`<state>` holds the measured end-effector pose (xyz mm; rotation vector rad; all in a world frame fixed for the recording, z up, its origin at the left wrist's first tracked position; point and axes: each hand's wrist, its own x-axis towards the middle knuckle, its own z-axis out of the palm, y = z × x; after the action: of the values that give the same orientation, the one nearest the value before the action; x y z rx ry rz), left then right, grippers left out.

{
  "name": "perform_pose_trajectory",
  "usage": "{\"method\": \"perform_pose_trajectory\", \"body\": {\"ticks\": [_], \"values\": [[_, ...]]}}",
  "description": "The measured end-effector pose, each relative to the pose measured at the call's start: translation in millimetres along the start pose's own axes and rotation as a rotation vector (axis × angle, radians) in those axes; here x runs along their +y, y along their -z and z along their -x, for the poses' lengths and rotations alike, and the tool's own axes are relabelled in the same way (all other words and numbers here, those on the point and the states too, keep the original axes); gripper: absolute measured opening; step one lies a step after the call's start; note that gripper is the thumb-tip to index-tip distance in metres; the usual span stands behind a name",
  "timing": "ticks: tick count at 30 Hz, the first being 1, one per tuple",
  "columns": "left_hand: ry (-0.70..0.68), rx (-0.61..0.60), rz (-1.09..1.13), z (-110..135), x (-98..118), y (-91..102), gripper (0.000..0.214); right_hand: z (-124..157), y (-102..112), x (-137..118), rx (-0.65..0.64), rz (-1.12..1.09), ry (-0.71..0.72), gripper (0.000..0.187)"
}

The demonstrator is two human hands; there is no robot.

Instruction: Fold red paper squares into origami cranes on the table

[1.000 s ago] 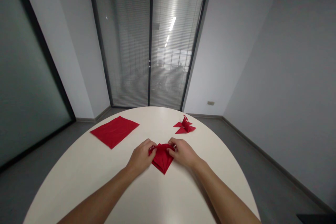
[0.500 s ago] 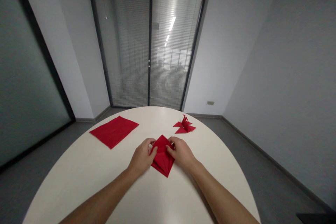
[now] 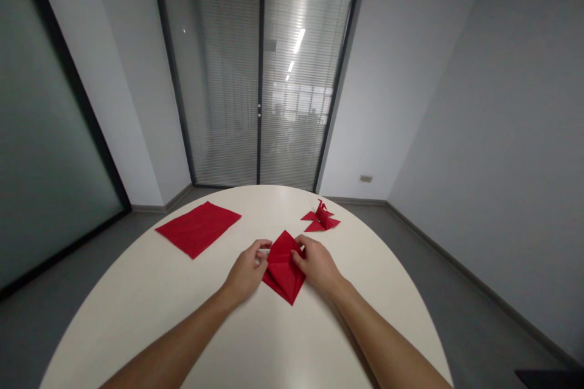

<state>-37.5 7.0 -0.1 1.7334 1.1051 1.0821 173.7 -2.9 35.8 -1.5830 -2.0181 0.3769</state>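
A diamond of folded red paper is between my hands near the middle of the round table, with creases and loose flaps on its upper face. My right hand pinches its right edge, thumb on top and fingers behind. At its left edge is my left hand, fingers curved and a gap between thumb and forefinger. The left fingertips are close to the paper; whether they touch it I cannot tell. A finished red origami crane stands beyond my right hand.
On the white round table, a flat red sheet of paper lies at the far left. Behind the table are glass doors with blinds. A wall socket sits low on the wall to the right.
My left thumb has drawn back off the paper's face. The folded paper has shifted slightly up and to the right, with my right hand still on it.
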Motion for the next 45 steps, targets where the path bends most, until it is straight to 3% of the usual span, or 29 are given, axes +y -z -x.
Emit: {"method": "perform_pose_trajectory", "body": {"ticks": [3, 9, 18, 32, 42, 45], "values": [[-0.039, -0.005, -0.017, 0, 3, -0.6, 0.031, 1, 1, -4, -0.001, 0.024, -0.030, 0.015], [-0.052, -0.011, -0.068, 2, 3, -1.5, 0.030, 4, -3, -13, 0.046, 0.110, -0.055, 0.047], [-0.092, -0.070, -0.070, 3, 5, -2.8, 0.029, 1, -9, -14, 0.088, 0.167, -0.077, 0.021], [-0.033, -0.047, -0.031, -1, 4, -2.6, 0.033, -1, -10, -12, 0.079, -0.071, -0.038, 0.021], [-0.085, -0.082, -0.107, -2, 6, -0.5, 0.020, 1, -10, -14, 0.020, -0.189, 0.050, 0.019], [-0.092, -0.066, -0.151, -2, 6, 0.4, 0.019, 4, -6, -16, -0.014, -0.240, 0.051, 0.035]]}}
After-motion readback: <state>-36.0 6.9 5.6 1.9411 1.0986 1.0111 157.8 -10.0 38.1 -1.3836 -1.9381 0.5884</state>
